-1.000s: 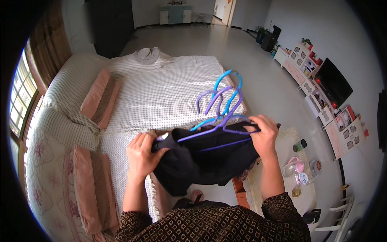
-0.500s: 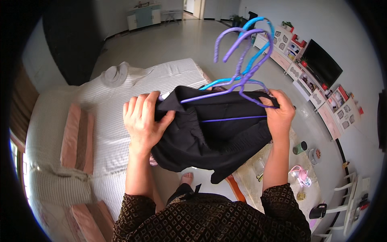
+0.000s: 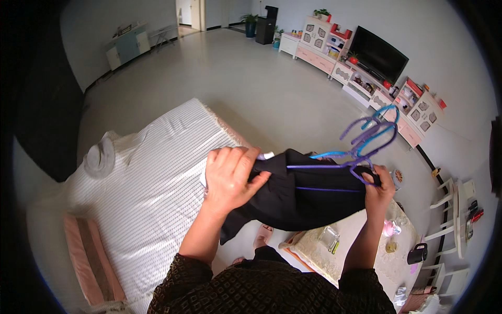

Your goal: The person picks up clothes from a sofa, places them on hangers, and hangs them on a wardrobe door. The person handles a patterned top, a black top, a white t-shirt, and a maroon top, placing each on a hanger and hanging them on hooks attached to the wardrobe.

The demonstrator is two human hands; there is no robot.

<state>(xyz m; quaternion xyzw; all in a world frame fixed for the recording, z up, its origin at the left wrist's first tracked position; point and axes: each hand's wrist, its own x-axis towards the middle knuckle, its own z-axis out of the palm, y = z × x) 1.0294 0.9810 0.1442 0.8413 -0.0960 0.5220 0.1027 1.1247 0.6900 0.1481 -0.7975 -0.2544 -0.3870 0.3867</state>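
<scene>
The left hand [image 3: 230, 177] is pinching one black garment [image 3: 324, 209] at left; the right hand [image 3: 380, 191] is gripping its right end; three hangers [image 3: 360, 153] are protruding.

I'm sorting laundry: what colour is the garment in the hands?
The garment is black, seen best in the head view.

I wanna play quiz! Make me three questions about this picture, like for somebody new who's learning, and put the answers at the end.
1. True or false: both hands are empty.

2. Which colours are the hangers?
A) red and green
B) purple and blue
C) yellow and white

3. Fill the gap: the pink-and-grey cushion lies on the ____ side of the picture.

Key:
1. False; the left hand and right hand both grip the black garment.
2. B
3. left
</scene>
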